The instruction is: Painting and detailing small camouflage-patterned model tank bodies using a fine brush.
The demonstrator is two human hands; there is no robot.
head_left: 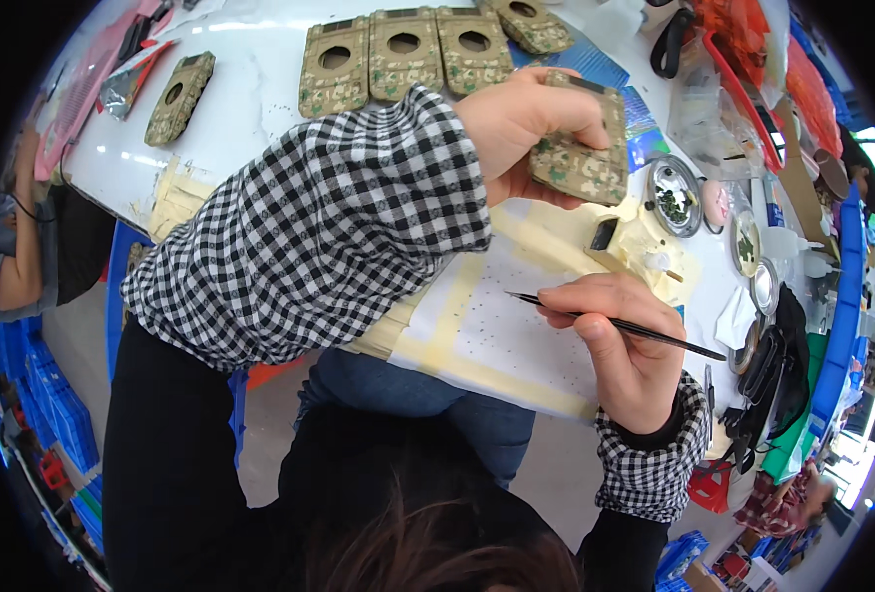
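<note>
My left hand (526, 123) grips a camouflage-patterned model tank hull (583, 163) by its sides, tilted above the table's far middle. The thumb lies across its top face. Lower and to the right, my right hand (623, 331) pinches a thin black fine-tipped paintbrush (645, 333), its tip pointing left over a white sheet (496, 331) dotted with small dark specks. Brush and hull are apart. Several similar hulls, each with a round hole, stand in a row at the back, among them one hull (403, 54); another hull (179, 99) lies alone at the left.
Right of the sheet are a round tin (674, 197) with dark green bits, a second round dish (745, 245), and a small dark block (602, 234). Plastic bags (719, 123) and a red-edged tray crowd the back right. Another person's arm (25, 237) shows at far left.
</note>
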